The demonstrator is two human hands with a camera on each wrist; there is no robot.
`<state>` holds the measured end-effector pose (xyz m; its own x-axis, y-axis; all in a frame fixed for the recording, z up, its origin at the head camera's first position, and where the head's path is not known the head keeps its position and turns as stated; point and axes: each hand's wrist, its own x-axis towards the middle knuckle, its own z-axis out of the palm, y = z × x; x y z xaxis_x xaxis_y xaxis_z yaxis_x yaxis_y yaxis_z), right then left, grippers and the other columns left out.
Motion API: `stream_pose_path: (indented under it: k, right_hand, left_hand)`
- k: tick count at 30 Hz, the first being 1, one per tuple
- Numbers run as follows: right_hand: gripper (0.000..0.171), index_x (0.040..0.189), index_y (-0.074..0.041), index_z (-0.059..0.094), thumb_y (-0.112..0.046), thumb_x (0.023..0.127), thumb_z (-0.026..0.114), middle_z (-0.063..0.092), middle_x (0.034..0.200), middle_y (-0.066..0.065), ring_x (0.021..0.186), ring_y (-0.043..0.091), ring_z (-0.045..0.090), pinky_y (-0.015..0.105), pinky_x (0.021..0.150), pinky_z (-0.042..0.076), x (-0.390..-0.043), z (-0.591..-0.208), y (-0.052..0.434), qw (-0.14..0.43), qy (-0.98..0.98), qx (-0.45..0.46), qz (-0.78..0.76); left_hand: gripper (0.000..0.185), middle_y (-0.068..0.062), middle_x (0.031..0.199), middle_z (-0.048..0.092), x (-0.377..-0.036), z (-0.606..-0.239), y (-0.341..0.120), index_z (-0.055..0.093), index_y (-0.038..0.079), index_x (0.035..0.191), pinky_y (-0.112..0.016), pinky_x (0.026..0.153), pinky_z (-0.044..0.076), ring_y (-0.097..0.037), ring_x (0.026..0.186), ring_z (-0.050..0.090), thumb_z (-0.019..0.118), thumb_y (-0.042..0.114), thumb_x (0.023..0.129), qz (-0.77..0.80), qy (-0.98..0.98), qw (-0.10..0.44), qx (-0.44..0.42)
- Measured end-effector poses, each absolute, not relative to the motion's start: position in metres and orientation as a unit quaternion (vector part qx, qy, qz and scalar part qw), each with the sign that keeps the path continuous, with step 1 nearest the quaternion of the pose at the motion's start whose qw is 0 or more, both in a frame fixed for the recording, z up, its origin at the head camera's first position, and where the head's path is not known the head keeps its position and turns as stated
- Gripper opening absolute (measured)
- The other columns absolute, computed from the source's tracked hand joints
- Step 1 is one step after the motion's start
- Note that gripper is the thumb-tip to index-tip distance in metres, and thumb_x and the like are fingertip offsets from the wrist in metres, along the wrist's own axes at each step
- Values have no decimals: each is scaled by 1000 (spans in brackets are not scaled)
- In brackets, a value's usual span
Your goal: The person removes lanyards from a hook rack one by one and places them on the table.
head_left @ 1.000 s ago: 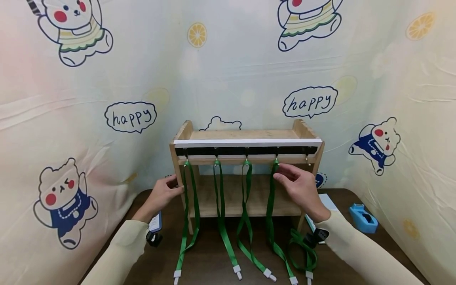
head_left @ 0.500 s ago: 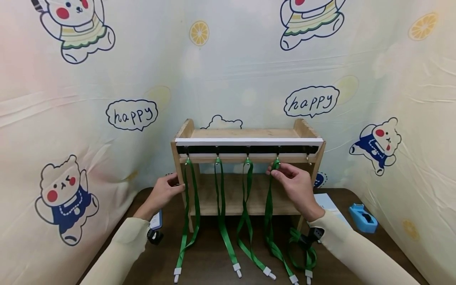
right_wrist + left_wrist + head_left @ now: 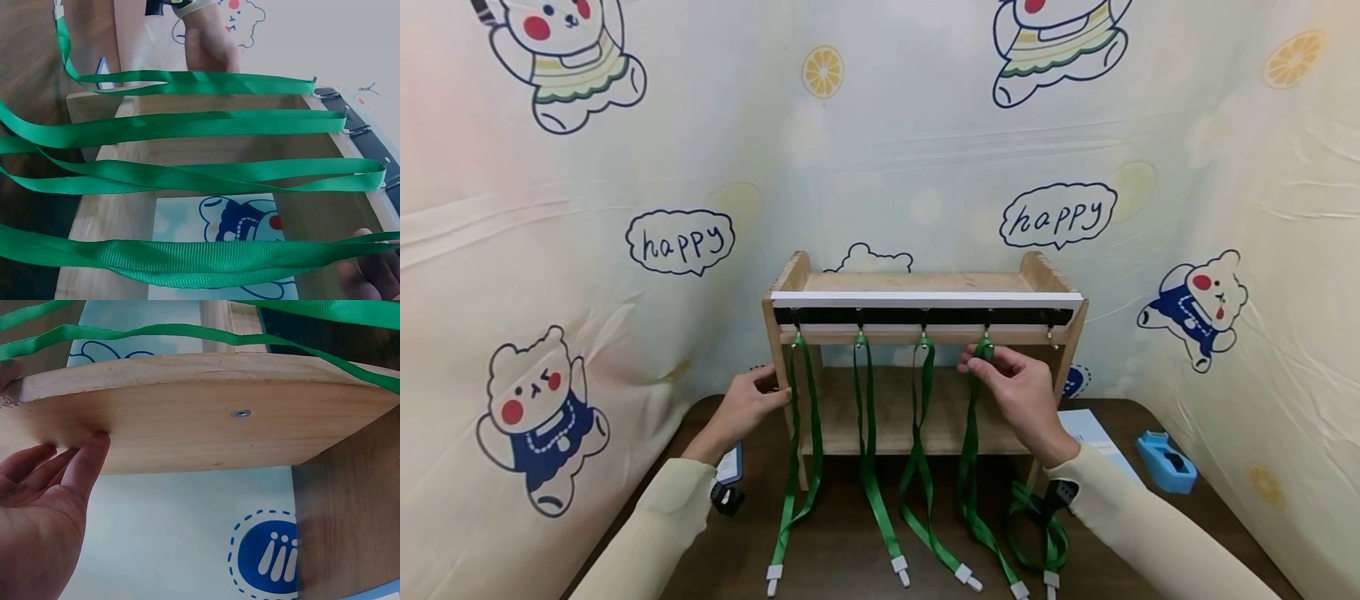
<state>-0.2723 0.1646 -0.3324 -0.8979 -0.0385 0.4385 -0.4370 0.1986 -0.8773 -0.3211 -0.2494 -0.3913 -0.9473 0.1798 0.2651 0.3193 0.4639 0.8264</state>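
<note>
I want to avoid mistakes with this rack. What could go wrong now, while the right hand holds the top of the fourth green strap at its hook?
1. The right hand pinches the fourth lanyard just below its hook; the loop may slip off or miss it.
2. The left hand only presses the wooden rack at its side panel, so a pull might shift or tip it.
3. The hanging straps lie close together and could tangle with the loose lanyard on the table.

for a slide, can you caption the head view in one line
Right hand pinches the fourth green lanyard at its hook while the left hand steadies the wooden rack.
</note>
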Motion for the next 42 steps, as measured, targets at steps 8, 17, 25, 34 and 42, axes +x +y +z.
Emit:
stream_pose_path:
  k: [8,17,25,34,42]
  right_hand:
    - [40,122,-1,70,-33,101,62,78,111,11,100,10,76,19,93,54,-270,-329,164,169,-751,153,620]
    - [39,122,0,70,-31,101,61,77,113,12,98,11,76,20,93,54,-266,-331,165,177,-736,166,632]
    - [36,121,-1,70,-30,102,60,77,113,12,98,13,76,20,93,54,-258,-332,171,188,-728,176,636]
    - [33,119,1,70,-26,103,59,79,110,5,95,13,77,22,90,56,-247,-341,183,203,-730,170,630]
    - [33,119,3,69,-24,103,58,79,109,0,94,12,77,22,90,55,-238,-348,191,200,-732,158,632]
  left_hand:
    - [43,-17,120,69,-319,-388,-247,64,7,133,-28,84,53,-22,104,62,70,24,94,-497,-852,71,-148]
    - [42,-16,119,69,-319,-390,-248,64,8,133,-27,84,53,-21,104,62,70,24,95,-499,-851,66,-148]
    - [41,-17,118,68,-320,-388,-247,64,7,133,-28,83,53,-20,103,62,69,22,95,-500,-851,68,-147]
    - [41,-17,119,68,-321,-389,-247,64,7,133,-28,83,53,-17,101,62,68,21,95,-503,-849,67,-147]
    - [45,-18,122,68,-320,-390,-247,61,7,138,-27,84,53,-19,105,62,67,20,96,-503,-849,66,-146]
